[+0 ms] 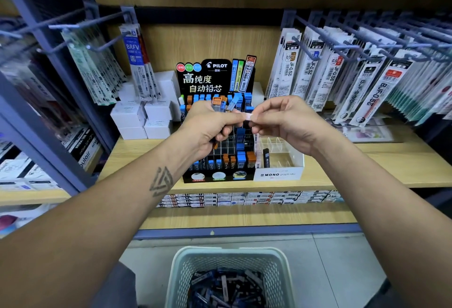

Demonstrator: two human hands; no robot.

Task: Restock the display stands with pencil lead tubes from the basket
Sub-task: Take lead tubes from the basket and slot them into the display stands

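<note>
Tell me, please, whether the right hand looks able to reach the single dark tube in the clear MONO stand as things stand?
Probably yes, once freed: the right hand hovers just above the MONO stand, whose open top leaves the dark tube exposed. However, its fingers pinch a small pale strip.

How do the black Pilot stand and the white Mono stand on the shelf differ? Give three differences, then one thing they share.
The black Pilot stand is larger; the white Mono stand beside it is smaller. The Pilot stand has a tall printed back card; the Mono stand has none. The Pilot stand holds many blue and orange tubes; the Mono stand shows only one dark tube. Both sit on the wooden shelf and have slots for tubes.
</note>
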